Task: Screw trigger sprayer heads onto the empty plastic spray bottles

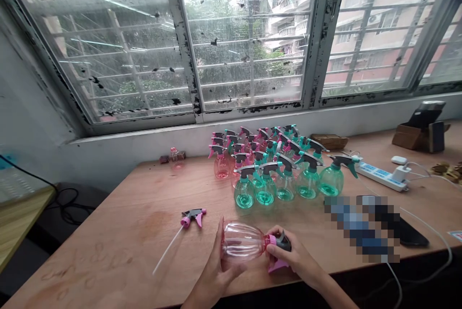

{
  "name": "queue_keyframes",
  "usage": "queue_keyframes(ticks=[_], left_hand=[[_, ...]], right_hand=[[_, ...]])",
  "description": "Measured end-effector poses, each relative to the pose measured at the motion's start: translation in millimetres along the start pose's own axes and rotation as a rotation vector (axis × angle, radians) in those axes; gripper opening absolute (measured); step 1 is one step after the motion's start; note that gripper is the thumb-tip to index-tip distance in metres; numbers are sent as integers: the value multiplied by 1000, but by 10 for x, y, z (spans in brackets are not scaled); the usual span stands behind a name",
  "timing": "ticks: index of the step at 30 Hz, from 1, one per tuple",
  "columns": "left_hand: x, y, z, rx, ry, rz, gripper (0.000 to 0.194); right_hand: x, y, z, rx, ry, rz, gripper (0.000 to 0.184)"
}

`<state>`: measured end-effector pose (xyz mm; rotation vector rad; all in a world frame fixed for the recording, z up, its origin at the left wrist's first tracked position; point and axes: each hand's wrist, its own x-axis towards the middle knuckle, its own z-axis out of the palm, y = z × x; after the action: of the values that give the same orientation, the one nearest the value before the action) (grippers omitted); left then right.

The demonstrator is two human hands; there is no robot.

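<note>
Two hands work together over the bench (108, 256), close to its near edge. Our left hand (212, 270) wraps the ribbed body of one clear pink plastic bottle (241, 242), and our right hand (294, 256) closes on the grey and pink spray head (283, 242) at its neck. The bottle lies almost level, its long axis runs across our view, and the neck points to the right. Just left of the hands lies one loose spray head (193, 217) with a pink trigger and a long, thin dip tube (168, 250), which points down and left. Farther back stands a crowded group of trigger bottles (285, 186), more than a dozen. We count five green ones in the front row, and pink ones stand behind them, but we cannot count them all exactly. One small pink bottle (176, 157) stands apart on the left. To the right we see one white power strip (382, 176) and one black phone (409, 229), partly hidden by a blurred patch. Behind the bench is a barred window (245, 34).
</note>
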<state>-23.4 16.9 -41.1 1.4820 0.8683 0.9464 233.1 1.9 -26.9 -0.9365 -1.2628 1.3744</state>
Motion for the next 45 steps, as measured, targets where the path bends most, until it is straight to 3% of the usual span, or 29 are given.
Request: queue_keyframes(ticks=[5,16,23,40,45], left_hand=[[6,-24,-5,-116,-47,-17,105],[27,32,-6,-24,14,-12,113],[14,43,-31,-43,-52,-35,100],[16,60,-3,-22,-14,-15,110],[18,41,-5,-85,-71,-51,113]], right_hand=[[9,27,-11,5,-5,-6,37],[8,0,-2,37,-11,-3,36],[-2,-6,-2,51,-12,4,35],[17,79,-32,69,-23,-4,32],[19,111,-45,75,-30,-4,31]])
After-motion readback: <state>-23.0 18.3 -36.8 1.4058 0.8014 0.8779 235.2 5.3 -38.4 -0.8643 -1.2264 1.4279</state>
